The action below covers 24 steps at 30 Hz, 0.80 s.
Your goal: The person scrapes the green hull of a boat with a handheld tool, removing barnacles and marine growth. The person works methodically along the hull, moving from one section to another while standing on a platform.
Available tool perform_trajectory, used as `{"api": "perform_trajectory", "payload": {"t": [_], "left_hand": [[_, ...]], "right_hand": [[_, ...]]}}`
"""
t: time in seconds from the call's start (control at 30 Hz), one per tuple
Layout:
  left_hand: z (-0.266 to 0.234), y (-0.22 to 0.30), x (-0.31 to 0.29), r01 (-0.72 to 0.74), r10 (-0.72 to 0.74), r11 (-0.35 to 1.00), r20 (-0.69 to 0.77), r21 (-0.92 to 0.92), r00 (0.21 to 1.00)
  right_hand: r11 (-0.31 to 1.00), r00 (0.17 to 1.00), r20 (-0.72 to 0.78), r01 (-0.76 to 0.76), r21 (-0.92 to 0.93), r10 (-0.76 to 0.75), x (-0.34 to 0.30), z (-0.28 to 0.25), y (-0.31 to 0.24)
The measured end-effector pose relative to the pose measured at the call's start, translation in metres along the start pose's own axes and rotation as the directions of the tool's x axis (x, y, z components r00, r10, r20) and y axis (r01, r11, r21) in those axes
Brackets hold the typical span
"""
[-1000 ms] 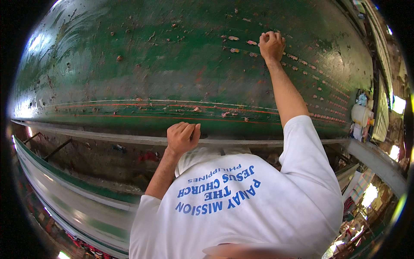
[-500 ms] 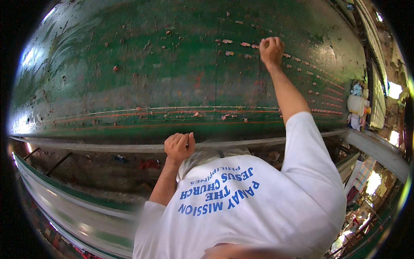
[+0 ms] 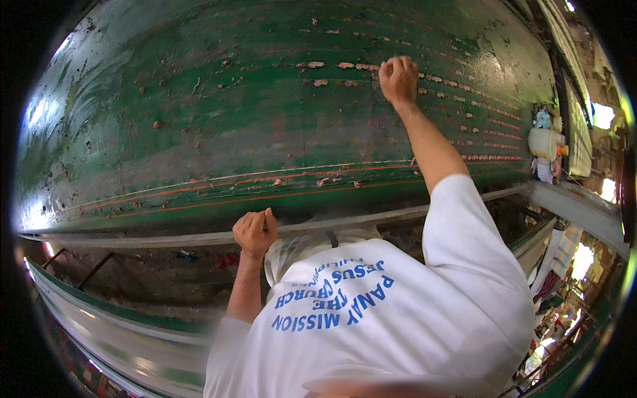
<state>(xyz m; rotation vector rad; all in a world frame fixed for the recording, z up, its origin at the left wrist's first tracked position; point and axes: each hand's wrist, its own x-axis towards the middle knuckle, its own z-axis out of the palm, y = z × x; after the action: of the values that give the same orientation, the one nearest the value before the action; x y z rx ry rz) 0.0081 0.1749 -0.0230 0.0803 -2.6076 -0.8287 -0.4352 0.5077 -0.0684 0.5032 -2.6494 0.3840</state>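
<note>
My right hand (image 3: 399,81) is closed and held down against a long green table (image 3: 245,136), over a row of small flat pinkish-white pieces (image 3: 346,66). Whatever its fingers grip is hidden beneath them. More of the row (image 3: 451,83) continues to the right of that hand. Near the table's front edge, beside a translucent plastic bag-like covering (image 3: 290,252) at my waist, my left hand (image 3: 255,231) is curled closed with its thumb up. I cannot make out what it holds, if anything.
Further rows of small pieces (image 3: 502,134) lie at the table's right. A whitish plastic container (image 3: 543,143) with cloths stands at the right end. A metal rail (image 3: 146,240) runs along the front edge, and another long table (image 3: 133,351) lies behind me on the left.
The whole view has shifted, so the table appears further left. Against the row of pieces, my right hand has moved slightly right. My left hand stays closed near the front edge.
</note>
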Motion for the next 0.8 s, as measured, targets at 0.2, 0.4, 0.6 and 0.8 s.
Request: {"api": "perform_trajectory", "payload": {"t": [0.2, 0.4, 0.6, 0.8], "left_hand": [[0.002, 0.001, -0.003, 0.099, -0.097, 0.991, -0.022, 0.086, 0.995], [0.005, 0.006, -0.002, 0.049, -0.041, 0.993, -0.081, 0.104, 0.996], [0.017, 0.005, 0.0, 0.059, -0.004, 0.948, -0.174, 0.312, 0.985], [0.088, 0.084, -0.011, 0.09, -0.038, 0.971, -0.227, 0.222, 0.973]], "right_hand": [[0.998, 0.998, 0.05, 0.028, 0.056, -0.031, -0.006, -0.003, 0.004], [0.954, 0.978, 0.101, 0.151, 0.257, -0.182, -0.096, -0.04, 0.006], [0.972, 0.983, -0.032, 0.183, 0.148, -0.181, 0.032, 0.008, 0.037], [0.917, 0.954, -0.001, 0.289, 0.275, -0.3, -0.034, -0.02, 0.028]]}}
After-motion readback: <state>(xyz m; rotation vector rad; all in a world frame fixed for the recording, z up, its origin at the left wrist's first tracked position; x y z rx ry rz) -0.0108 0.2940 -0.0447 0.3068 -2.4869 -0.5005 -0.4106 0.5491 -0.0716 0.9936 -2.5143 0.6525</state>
